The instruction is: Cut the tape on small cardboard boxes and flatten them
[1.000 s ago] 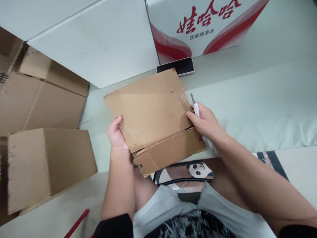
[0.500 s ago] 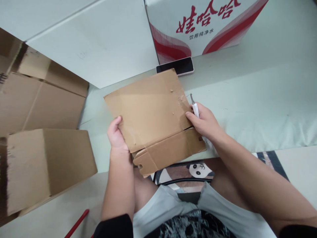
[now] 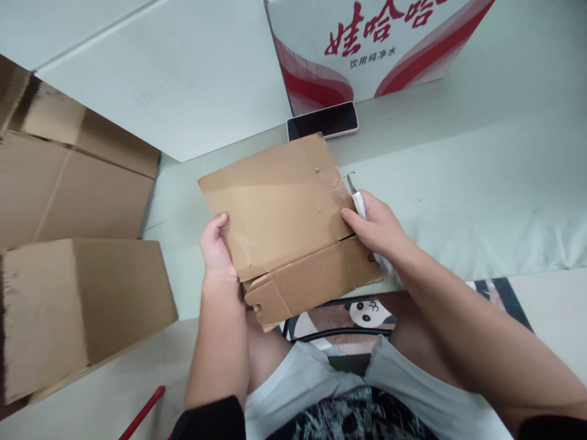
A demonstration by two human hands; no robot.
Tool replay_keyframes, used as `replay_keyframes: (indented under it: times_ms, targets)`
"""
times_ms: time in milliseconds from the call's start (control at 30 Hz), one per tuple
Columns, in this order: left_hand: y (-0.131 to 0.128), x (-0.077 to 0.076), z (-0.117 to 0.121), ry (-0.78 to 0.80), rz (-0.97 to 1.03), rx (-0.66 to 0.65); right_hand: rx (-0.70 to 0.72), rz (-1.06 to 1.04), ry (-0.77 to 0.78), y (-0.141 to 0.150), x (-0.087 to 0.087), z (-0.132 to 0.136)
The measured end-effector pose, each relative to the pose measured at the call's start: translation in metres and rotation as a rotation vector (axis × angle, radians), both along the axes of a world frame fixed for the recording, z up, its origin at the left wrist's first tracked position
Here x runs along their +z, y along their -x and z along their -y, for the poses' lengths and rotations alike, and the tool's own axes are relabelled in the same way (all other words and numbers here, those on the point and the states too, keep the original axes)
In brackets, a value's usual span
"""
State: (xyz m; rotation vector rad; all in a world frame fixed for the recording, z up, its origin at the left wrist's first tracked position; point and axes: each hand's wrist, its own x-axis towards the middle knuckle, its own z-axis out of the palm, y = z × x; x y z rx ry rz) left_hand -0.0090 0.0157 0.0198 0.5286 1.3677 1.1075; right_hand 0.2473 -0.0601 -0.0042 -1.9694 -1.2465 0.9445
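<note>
A brown cardboard box [image 3: 279, 208], folded flat with a creased flap along its near edge, is held up in front of my lap. My left hand [image 3: 216, 247] grips its left edge, thumb on top and fingers hidden behind. On the right edge, my right hand [image 3: 378, 226] closes with its thumb on the cardboard. That same hand also holds a slim tool with a white handle [image 3: 359, 205] and a thin metal tip, which points away from me past the box's edge. Small torn spots mark the cardboard near the right thumb.
Behind the box a phone [image 3: 323, 121] lies on the pale green cloth [image 3: 481, 177], against a white and red carton [image 3: 367, 73]. A white panel [image 3: 174, 91] stands at the back left. Brown cartons [image 3: 123, 293] are on the left, near a red rod [image 3: 143, 412].
The far left corner of the cardboard has shifted slightly right and the sheet tilts a little. Both hands keep their hold. The view has moved slightly.
</note>
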Motion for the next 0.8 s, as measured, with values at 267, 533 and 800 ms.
replay_keyframes:
  times_ms: [267,533,800]
  targets:
    - [-0.0035,0.0020,0.0004,0.043,0.028,0.032,-0.003,0.017,0.028,0.0007,0.0002,0.0003]
    - [-0.0030,0.0022,0.0016,0.036,0.041,0.015,0.005,0.028,0.025,0.0005,-0.0013,0.0004]
    - [-0.0069,0.0040,0.0008,0.047,0.032,0.040,0.013,0.033,0.016,0.0004,-0.0004,0.0006]
